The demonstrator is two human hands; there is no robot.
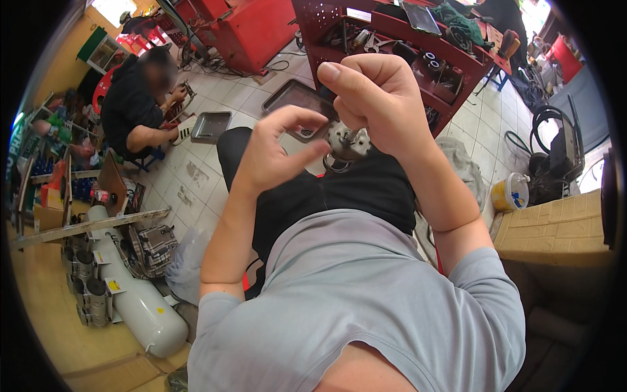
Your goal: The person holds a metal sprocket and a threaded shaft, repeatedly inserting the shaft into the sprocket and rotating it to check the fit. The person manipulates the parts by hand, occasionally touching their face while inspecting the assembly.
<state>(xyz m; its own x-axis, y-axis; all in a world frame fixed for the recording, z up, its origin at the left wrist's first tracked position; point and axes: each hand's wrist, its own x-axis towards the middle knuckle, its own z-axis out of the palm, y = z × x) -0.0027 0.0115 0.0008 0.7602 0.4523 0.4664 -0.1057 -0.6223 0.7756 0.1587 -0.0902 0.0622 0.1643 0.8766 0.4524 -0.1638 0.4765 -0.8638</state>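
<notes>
My left hand (pixel 277 151) is raised over my lap, thumb and curved fingers apart with nothing between them. Higher and to the right, my right hand (pixel 379 95) is closed in a fist with the thumb along its top; whatever it may hold is hidden by the fingers. Below and between the two hands, a silvery cast metal part (pixel 358 145) with a ring at its lower side sits at my knees. My left fingertips come close to its left side; I cannot tell whether they touch. The right fist partly covers its upper side.
Beyond my hands stands a red tool cart (pixel 467 67) with tools. Metal trays (pixel 277 98) lie on the tiled floor. At left another person (pixel 130 108) sits low, handling a part. A white tank (pixel 140 294) lies lower left; a yellow-white bucket (pixel 504 195) stands right.
</notes>
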